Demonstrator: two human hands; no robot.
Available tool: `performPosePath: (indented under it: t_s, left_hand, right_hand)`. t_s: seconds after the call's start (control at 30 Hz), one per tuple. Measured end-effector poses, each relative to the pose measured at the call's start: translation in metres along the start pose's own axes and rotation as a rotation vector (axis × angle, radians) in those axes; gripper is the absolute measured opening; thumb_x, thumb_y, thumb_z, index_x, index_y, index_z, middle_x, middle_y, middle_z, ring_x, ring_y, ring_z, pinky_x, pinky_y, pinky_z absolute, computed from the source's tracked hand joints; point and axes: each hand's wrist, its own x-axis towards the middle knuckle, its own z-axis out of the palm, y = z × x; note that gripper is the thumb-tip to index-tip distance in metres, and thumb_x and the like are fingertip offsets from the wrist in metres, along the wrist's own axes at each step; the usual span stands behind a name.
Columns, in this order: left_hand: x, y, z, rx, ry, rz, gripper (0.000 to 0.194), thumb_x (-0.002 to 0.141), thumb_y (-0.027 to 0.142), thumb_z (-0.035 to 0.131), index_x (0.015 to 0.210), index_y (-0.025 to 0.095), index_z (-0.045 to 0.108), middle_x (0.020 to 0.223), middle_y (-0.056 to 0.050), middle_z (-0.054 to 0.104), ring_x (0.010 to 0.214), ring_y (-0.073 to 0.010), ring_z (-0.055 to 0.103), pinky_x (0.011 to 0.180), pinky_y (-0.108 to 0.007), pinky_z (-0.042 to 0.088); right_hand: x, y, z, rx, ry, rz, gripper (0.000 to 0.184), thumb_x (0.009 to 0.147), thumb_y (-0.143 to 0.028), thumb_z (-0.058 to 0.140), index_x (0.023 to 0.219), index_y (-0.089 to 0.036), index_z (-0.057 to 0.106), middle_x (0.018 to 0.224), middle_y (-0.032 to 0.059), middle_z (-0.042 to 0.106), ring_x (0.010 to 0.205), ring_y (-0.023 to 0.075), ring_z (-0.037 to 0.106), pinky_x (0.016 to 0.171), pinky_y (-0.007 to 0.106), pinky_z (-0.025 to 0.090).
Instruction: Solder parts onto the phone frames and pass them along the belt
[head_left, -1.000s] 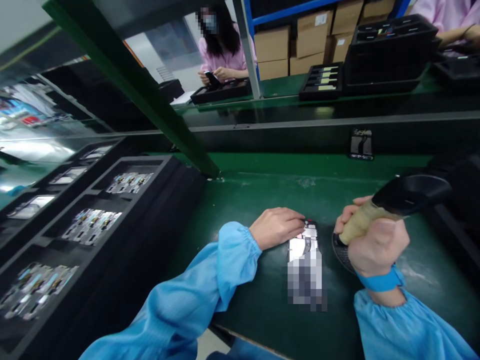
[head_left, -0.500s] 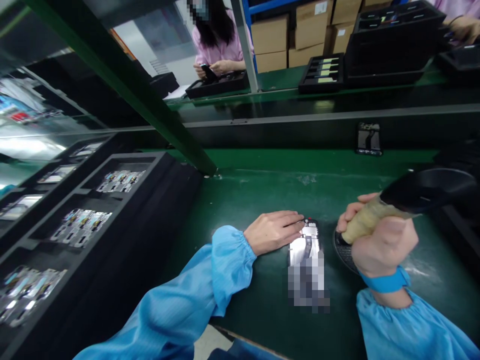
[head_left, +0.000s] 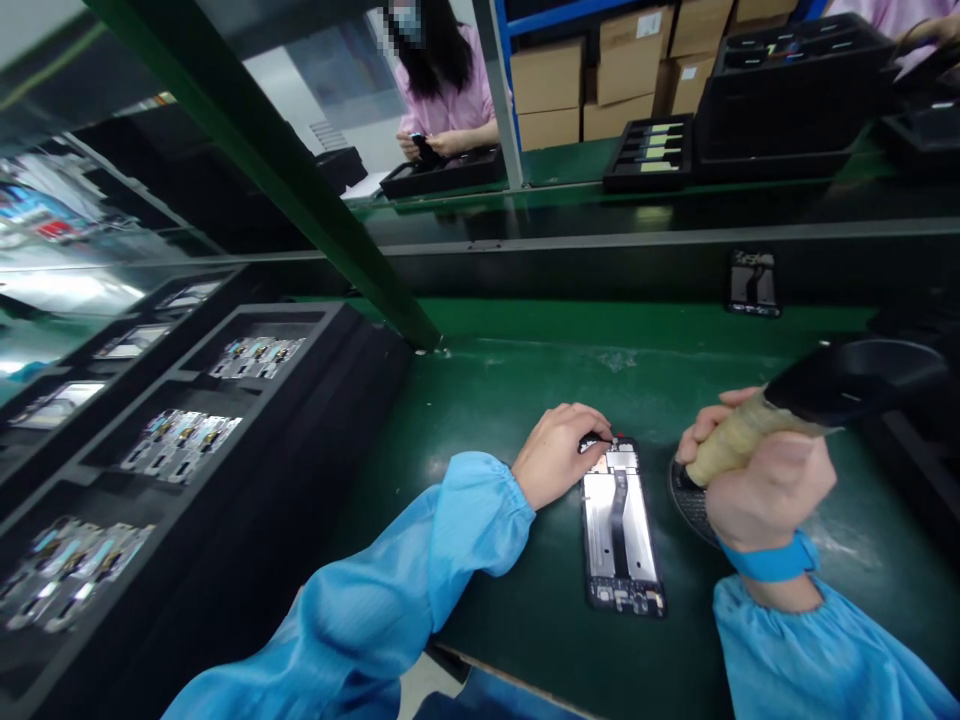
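An opened phone (head_left: 621, 530), its silvery inside and dark flex cable facing up, lies on the green bench. My left hand (head_left: 559, 450) is at its upper left corner, thumb and fingers bent and closed around that dark corner. My right hand (head_left: 769, 485) is wrapped around the yellow-wrapped handle (head_left: 727, 440) of a black-headed handheld tool, whose exact kind I cannot make out. The black head (head_left: 855, 380) points up and right. Below the handle's lower end, partly hidden by my hand, is a round dark textured disc (head_left: 691, 508).
Black foam trays (head_left: 315, 400) with metal phone parts (head_left: 184, 445) stand on the left. A slanted green post (head_left: 300, 190) crosses there. Another opened phone (head_left: 754, 285) leans at the bench's back. Beyond, a person in pink (head_left: 450, 95) handles a dark item; cartons (head_left: 547, 90) are stacked behind.
My left hand's fingers, stretched over the phone's top before, have bent in around its upper left corner. My right hand keeps its hold. The view has shifted slightly.
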Motion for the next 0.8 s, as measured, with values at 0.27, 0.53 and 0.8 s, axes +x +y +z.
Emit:
performPosePath:
  t_s: [0.27, 0.53, 0.8]
  left_hand:
    - [-0.0073, 0.0015, 0.0041, -0.051, 0.052, -0.06, 0.011, 0.092, 0.011, 0.073, 0.094, 0.022, 0.074, 0.11, 0.001, 0.076, 0.106, -0.0184, 0.067, 0.098, -0.035, 0.045]
    - [-0.0084, 0.0018, 0.0059, -0.063, 0.067, -0.063, 0.011, 0.092, 0.01, 0.073, 0.093, 0.022, 0.073, 0.109, 0.001, 0.076, 0.106, -0.019, 0.066, 0.099, -0.037, 0.045]
    - [-0.0074, 0.0007, 0.0048, -0.073, 0.048, -0.062, 0.01, 0.093, 0.011, 0.071, 0.092, 0.021, 0.073, 0.109, 0.0, 0.076, 0.106, -0.0193, 0.065, 0.099, -0.037, 0.045]
  right_hand:
    - [0.0013, -0.0005, 0.0008, 0.01, -0.005, 0.032, 0.057, 0.091, -0.075, 0.056, 0.097, -0.018, 0.061, 0.061, 0.0003, 0.055, 0.04, 0.0199, 0.052, 0.036, 0.033, 0.042]
    - [0.0, -0.0003, -0.0001, 0.008, -0.001, 0.01, 0.055, 0.093, -0.073, 0.055, 0.097, -0.019, 0.062, 0.062, 0.0004, 0.057, 0.041, 0.0197, 0.053, 0.036, 0.033, 0.043]
    - [0.0008, -0.003, 0.0013, 0.007, 0.009, 0.022, 0.057, 0.092, -0.075, 0.055, 0.096, -0.018, 0.062, 0.062, 0.0009, 0.055, 0.041, 0.0198, 0.052, 0.034, 0.033, 0.041]
